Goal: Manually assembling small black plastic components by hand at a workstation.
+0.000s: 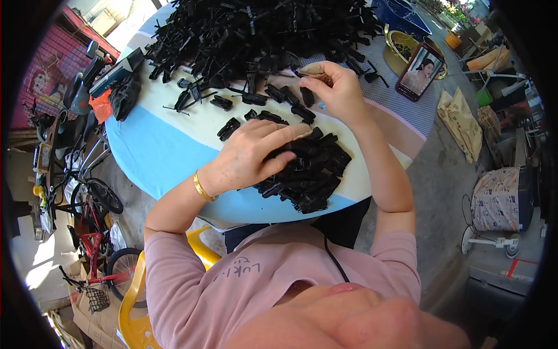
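Bright daylight is cast from the upper part of the frame, the upper right corner is washed out by glare, soft shadows are thrown beneath the hands, and straight edges are bent toward the black fisheye rim.

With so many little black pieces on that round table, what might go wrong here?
The near pile of black clips under the left hand sits close to the table edge, so a nudge may push some off. The right hand works beside the big heap, which might slide into the sorted pieces. The phone also lies near the rim.
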The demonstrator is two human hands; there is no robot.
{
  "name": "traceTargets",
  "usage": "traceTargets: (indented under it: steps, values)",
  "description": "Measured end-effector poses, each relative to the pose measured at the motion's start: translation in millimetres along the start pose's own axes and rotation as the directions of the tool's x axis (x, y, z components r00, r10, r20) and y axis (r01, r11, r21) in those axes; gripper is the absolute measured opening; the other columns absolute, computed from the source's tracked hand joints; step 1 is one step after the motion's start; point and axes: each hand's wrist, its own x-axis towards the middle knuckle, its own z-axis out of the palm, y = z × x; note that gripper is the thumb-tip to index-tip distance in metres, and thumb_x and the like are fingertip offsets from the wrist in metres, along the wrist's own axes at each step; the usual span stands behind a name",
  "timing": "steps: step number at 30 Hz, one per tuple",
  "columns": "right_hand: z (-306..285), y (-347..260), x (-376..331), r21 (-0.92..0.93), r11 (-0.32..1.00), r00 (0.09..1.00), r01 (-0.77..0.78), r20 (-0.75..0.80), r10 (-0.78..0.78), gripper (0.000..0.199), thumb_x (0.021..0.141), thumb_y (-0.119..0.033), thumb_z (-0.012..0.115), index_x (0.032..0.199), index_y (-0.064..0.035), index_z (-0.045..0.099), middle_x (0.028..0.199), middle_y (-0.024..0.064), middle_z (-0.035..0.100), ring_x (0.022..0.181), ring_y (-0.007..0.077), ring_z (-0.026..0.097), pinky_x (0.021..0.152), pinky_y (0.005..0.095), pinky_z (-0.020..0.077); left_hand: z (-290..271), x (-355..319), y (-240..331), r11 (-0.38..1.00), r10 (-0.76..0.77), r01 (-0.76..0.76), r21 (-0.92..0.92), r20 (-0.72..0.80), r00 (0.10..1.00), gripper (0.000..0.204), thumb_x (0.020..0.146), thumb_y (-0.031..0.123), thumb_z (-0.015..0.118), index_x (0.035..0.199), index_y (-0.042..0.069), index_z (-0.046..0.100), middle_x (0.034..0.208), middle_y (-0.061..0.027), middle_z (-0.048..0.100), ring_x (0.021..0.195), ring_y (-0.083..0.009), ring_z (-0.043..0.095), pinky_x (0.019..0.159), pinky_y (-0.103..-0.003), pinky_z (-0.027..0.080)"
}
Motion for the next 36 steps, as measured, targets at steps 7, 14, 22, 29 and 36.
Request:
traceTargets:
  steps: [7, 14, 22, 29, 36]
  values:
    - [16.0, -25.3, -20.2, 0.272, 0.949, 0.983, 0.161, 0.043, -0.179, 0.009, 0.079, 0.001, 0.062, 0.087, 0.0022, 0.058, 0.082, 0.0048, 0.063, 0.073, 0.0082, 0.058, 0.066, 0.0203, 0.0472, -3.4, -1.5, -31.9, 0.623, -0.383, 0.039, -0.782, -0.262, 0.886, 0.063, 0.078, 0.027, 0.069, 0.127, 0.001, 0.039, 0.114, -0.0109, 0.054, 0.102, -0.0197, 0.054, 0.092, -0.034, 0.040]
    - [31.3, -26.9, -23.4, 0.136, 0.893, 0.903, 0.429, -0.035, -0.428, 0.010, 0.074, 0.004, 0.065, 0.082, 0.0015, 0.058, 0.085, 0.0073, 0.058, 0.069, 0.0127, 0.056, 0.059, 0.0220, 0.0449, -14.0, 0.8, -29.1, 0.304, -0.327, 0.001, -0.953, -0.103, 0.939, 0.079, 0.077, 0.023, 0.070, 0.137, 0.002, 0.024, 0.126, -0.0147, 0.047, 0.113, -0.0216, 0.049, 0.097, -0.034, 0.036]
    - [38.1, -29.3, -27.2, -0.061, 0.802, 0.801, 0.595, -0.044, -0.597, 0.010, 0.072, 0.001, 0.067, 0.080, -0.0011, 0.061, 0.088, 0.0105, 0.059, 0.071, 0.0203, 0.060, 0.059, 0.0271, 0.0477, -4.0, 0.9, -34.4, 0.085, -0.219, -0.151, -0.985, -0.166, 0.962, 0.071, 0.079, 0.014, 0.067, 0.136, 0.004, 0.026, 0.122, -0.0172, 0.051, 0.114, -0.0238, 0.049, 0.099, -0.035, 0.035]
    - [31.5, -27.7, -22.3, -0.095, 0.848, 0.843, 0.521, -0.096, -0.529, 0.014, 0.071, 0.002, 0.067, 0.083, -0.0017, 0.062, 0.082, 0.0067, 0.063, 0.066, 0.0136, 0.060, 0.058, 0.0224, 0.0464, -10.0, -6.2, -37.9, 0.249, -0.431, -0.172, -0.953, -0.268, 0.861, 0.040, 0.081, 0.001, 0.061, 0.117, 0.003, 0.044, 0.114, -0.0155, 0.055, 0.100, -0.0216, 0.057, 0.091, -0.033, 0.043]
    - [21.1, -41.2, -31.0, 0.330, 0.944, 0.986, 0.016, 0.151, -0.069, 0.018, 0.091, -0.015, 0.048, 0.100, -0.0015, 0.056, 0.072, -0.0035, 0.050, 0.058, 0.0006, 0.038, 0.051, 0.0147, 0.0302, 7.8, -0.7, -28.3, 0.756, -0.396, 0.037, -0.653, -0.412, 0.820, 0.040, 0.074, 0.006, 0.071, 0.109, 0.001, 0.053, 0.091, -0.0022, 0.059, 0.081, -0.0089, 0.054, 0.075, -0.023, 0.046]
